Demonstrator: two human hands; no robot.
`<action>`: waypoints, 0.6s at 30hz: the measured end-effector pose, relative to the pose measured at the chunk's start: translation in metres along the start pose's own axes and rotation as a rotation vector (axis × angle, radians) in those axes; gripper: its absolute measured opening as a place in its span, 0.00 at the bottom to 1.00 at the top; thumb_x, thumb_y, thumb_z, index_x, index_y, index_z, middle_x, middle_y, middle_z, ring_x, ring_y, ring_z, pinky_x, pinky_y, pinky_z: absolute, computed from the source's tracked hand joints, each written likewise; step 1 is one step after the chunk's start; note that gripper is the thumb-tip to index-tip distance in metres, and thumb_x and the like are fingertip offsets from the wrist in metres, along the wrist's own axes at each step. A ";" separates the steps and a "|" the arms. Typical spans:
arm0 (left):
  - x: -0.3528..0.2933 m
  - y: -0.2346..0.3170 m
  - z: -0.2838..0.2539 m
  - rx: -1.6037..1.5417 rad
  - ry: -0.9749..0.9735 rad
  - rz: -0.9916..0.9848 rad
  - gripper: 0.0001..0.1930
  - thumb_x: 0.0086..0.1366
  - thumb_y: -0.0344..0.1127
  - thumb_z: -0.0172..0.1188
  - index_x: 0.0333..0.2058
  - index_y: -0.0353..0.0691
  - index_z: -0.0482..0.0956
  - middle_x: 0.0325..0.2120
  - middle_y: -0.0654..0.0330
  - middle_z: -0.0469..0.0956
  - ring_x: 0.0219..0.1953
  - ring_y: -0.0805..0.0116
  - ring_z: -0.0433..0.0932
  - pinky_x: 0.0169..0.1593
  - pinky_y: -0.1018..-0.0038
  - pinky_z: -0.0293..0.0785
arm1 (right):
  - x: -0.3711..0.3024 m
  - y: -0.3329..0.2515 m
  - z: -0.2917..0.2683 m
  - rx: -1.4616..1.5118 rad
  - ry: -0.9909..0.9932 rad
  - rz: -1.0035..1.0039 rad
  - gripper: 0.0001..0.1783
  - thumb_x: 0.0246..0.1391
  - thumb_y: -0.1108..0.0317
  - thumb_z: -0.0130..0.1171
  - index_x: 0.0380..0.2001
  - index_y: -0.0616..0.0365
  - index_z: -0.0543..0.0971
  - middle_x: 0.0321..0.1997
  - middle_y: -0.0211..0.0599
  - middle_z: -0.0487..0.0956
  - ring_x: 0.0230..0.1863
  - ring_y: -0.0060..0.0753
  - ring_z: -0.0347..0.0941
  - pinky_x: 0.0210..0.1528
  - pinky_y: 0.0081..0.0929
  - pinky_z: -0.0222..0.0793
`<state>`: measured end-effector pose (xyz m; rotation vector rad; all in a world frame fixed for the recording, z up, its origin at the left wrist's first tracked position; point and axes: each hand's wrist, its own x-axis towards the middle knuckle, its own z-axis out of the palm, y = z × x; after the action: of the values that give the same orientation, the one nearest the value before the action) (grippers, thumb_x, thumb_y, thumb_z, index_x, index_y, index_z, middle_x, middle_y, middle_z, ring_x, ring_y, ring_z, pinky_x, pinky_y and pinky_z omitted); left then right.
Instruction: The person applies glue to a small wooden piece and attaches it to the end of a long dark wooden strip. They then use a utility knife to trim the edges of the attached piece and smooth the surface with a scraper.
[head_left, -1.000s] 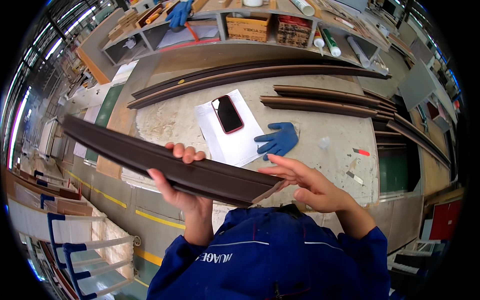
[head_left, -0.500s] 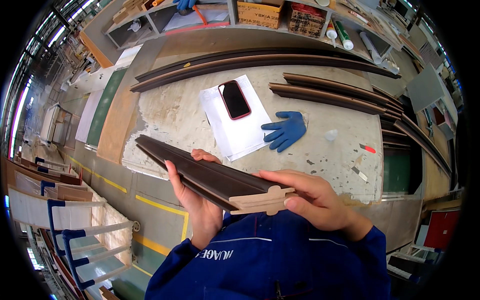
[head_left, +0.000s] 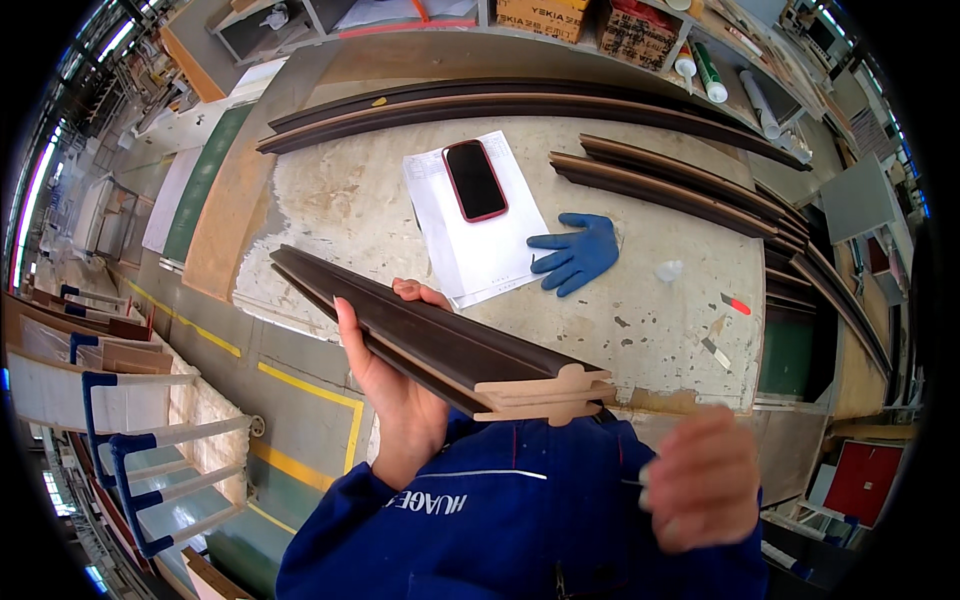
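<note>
Dark brown moulding (head_left: 430, 335), one length: was held over the near edge of the workbench (head_left: 340, 215), pale cut end rightward. Left hand (head_left: 400, 405): was partly closed around the moulding, thumb on the near side, fingertips at the far. White papers (head_left: 490, 258): lay beneath a red-cased phone (head_left: 475, 182). Blue glove (head_left: 585, 255): lay beside them. Right hand (head_left: 705, 485): was blurred, fingers curled, apart from the moulding; whether it held anything could not be told.
</note>
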<state>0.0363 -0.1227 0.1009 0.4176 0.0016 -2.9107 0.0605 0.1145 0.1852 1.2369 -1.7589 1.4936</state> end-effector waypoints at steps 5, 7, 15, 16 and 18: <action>-0.002 0.005 -0.003 0.029 -0.001 0.023 0.24 0.65 0.52 0.63 0.41 0.34 0.68 0.36 0.57 0.73 0.45 0.61 0.75 0.51 0.71 0.76 | 0.021 -0.030 0.007 -0.096 -0.151 -0.018 0.09 0.57 0.59 0.58 0.40 0.46 0.80 0.36 0.29 0.83 0.34 0.32 0.79 0.37 0.27 0.74; 0.000 0.001 -0.002 0.045 -0.009 -0.010 0.23 0.65 0.51 0.63 0.41 0.34 0.68 0.37 0.57 0.73 0.45 0.62 0.75 0.52 0.71 0.76 | 0.029 -0.035 0.018 -0.162 -0.096 -0.084 0.09 0.56 0.60 0.56 0.38 0.46 0.80 0.35 0.30 0.83 0.33 0.32 0.78 0.34 0.26 0.72; -0.001 -0.002 -0.002 0.065 0.005 -0.013 0.23 0.64 0.47 0.65 0.43 0.34 0.67 0.37 0.55 0.71 0.45 0.62 0.73 0.52 0.70 0.76 | 0.045 -0.006 0.028 -0.197 -0.185 0.190 0.15 0.54 0.69 0.59 0.46 0.52 0.81 0.40 0.33 0.82 0.40 0.30 0.77 0.43 0.28 0.71; -0.001 0.003 -0.002 0.067 -0.003 0.008 0.23 0.64 0.47 0.65 0.43 0.34 0.67 0.37 0.55 0.71 0.45 0.62 0.73 0.52 0.70 0.76 | 0.044 0.009 0.025 -0.177 -0.224 0.214 0.18 0.54 0.71 0.60 0.49 0.54 0.81 0.41 0.34 0.82 0.42 0.29 0.77 0.47 0.29 0.71; -0.001 0.003 -0.004 0.056 0.020 0.058 0.23 0.64 0.48 0.65 0.42 0.35 0.68 0.36 0.55 0.72 0.44 0.61 0.74 0.52 0.69 0.76 | 0.039 0.033 0.008 -0.092 -0.290 0.258 0.22 0.54 0.71 0.58 0.53 0.58 0.77 0.48 0.40 0.79 0.50 0.31 0.75 0.54 0.32 0.68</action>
<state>0.0384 -0.1250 0.0976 0.4477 -0.0873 -2.8547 0.0157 0.0938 0.1999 1.2689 -2.2240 1.4041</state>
